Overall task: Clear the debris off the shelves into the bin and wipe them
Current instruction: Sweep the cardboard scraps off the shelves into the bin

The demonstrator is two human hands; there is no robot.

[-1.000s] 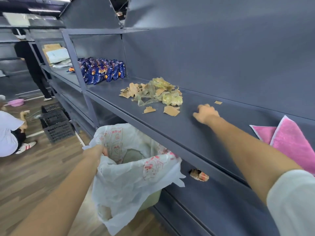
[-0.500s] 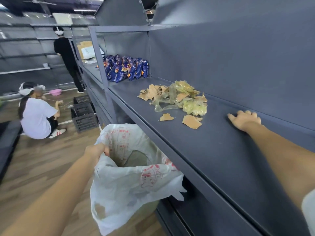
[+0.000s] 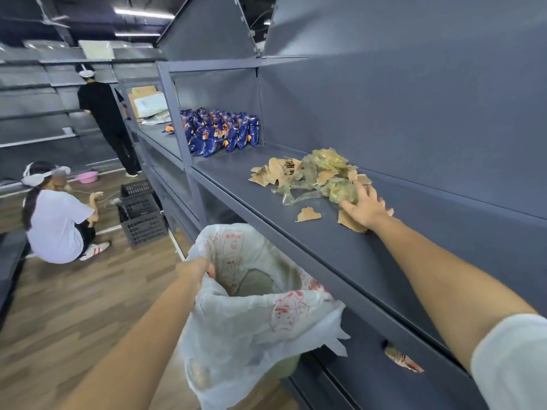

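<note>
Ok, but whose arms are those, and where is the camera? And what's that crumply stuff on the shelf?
Those are a person's own two arms. The camera sits on their head and looks forward and down, so you see what they see. There is only this one view. The left hand grips the rim of the white bin bag, which hangs open just below the grey shelf. The right hand rests with spread fingers on the debris, which is torn cardboard bits and crumpled yellowish plastic wrap. One cardboard scrap lies apart from the pile, nearer the shelf's front edge. Further along stand blue snack packets. A crouching person and a standing person are in the aisle behind.
</note>
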